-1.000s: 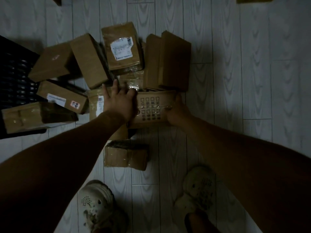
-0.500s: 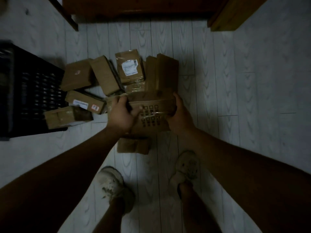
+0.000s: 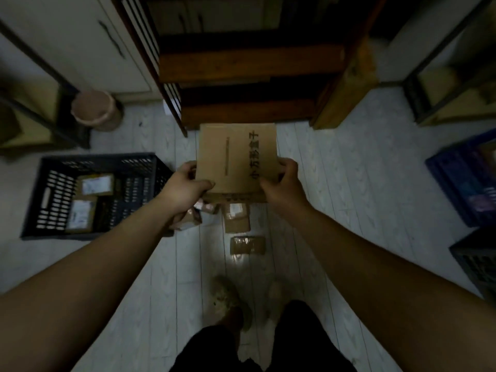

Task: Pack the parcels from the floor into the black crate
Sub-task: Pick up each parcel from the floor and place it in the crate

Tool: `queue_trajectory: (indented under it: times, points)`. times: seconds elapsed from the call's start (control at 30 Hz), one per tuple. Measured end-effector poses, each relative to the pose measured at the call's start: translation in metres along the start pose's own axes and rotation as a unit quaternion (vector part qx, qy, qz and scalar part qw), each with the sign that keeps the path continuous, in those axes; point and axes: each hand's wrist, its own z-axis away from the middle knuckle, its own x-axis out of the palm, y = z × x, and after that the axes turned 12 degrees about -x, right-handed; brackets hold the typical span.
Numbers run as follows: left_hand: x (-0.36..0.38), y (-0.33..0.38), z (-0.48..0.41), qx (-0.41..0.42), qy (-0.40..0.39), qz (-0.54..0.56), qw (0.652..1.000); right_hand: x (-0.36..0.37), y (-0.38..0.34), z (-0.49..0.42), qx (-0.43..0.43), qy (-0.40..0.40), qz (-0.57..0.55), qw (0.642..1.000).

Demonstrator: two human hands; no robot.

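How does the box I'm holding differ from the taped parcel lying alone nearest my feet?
The held box is up off the floor, gripped by the left hand and right hand; the taped parcel lies flat on the floor. The box shows printed black characters; the parcel is wrapped in shiny tape. Both are brown cardboard.

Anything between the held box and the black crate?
Nothing visible. The left hand and right hand hold the box above the floor; the black crate stands open to its left, parcels covering only part of its bottom.
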Motion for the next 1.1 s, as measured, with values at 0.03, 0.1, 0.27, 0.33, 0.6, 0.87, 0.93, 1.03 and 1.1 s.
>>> queue_trajectory:
  times: [0.03, 0.1, 0.27, 0.33, 0.6, 0.87, 0.93, 1.03, 1.1]
  points:
    - [-0.009, 0.006, 0.016, 0.021, 0.013, 0.005, 1.000, 0.001, -0.017, 0.011, -0.019, -0.004, 0.001, 1.000]
    - [-0.025, 0.016, 0.051, 0.060, 0.040, 0.037, 0.997, 0.004, -0.048, 0.032, -0.069, -0.020, 0.007, 0.997]
    - [-0.054, 0.021, 0.117, 0.108, 0.112, 0.066, 0.986, 0.007, -0.097, 0.072, -0.116, -0.091, 0.027, 0.989]
    - [-0.069, 0.021, 0.139, 0.125, 0.133, 0.060, 0.981, 0.008, -0.114, 0.084, -0.136, -0.100, 0.037, 0.985]
    - [-0.148, 0.024, 0.204, 0.165, 0.198, 0.046, 0.965, 0.055, -0.192, 0.109, -0.230, -0.046, 0.059, 0.970]
    - [-0.289, -0.008, 0.225, 0.193, 0.219, 0.056, 0.955, 0.187, -0.233, 0.125, -0.214, -0.018, 0.052, 0.975]
    - [-0.324, -0.013, 0.221, 0.171, 0.238, 0.122, 0.948, 0.225, -0.234, 0.129, -0.199, -0.014, 0.040, 0.979]
    - [-0.365, -0.024, 0.214, 0.136, 0.235, 0.221, 0.937, 0.273, -0.233, 0.136, -0.182, -0.018, 0.064, 0.981]
    - [-0.383, -0.033, 0.204, 0.125, 0.220, 0.209, 0.944, 0.298, -0.233, 0.138, -0.189, -0.035, 0.106, 0.976]
